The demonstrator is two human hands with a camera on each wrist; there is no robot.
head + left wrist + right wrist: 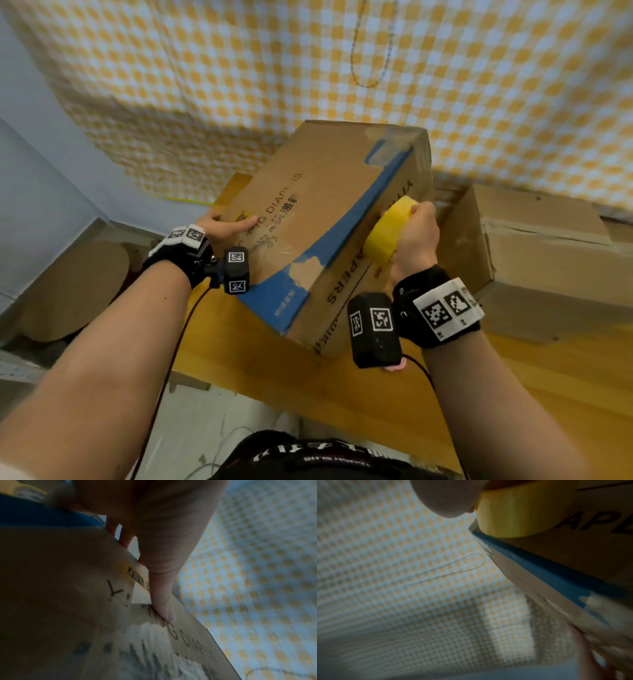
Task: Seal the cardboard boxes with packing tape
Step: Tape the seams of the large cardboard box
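A brown cardboard diaper box (308,192) with a blue stripe is tilted up above the yellow table (260,370). My left hand (226,224) grips its left edge, thumb flat on the printed face (163,601) and fingers behind the edge. My right hand (416,236) grips a yellow roll of packing tape (388,228) and holds it against the box's right side (518,513), near the blue edge. The box face (68,588) fills the left wrist view.
A second cardboard box (534,253) lies on the table to the right, close to my right hand. An orange-and-white checked cloth (308,61) hangs behind. Round cardboard pieces (75,287) sit low at the left beyond the table edge.
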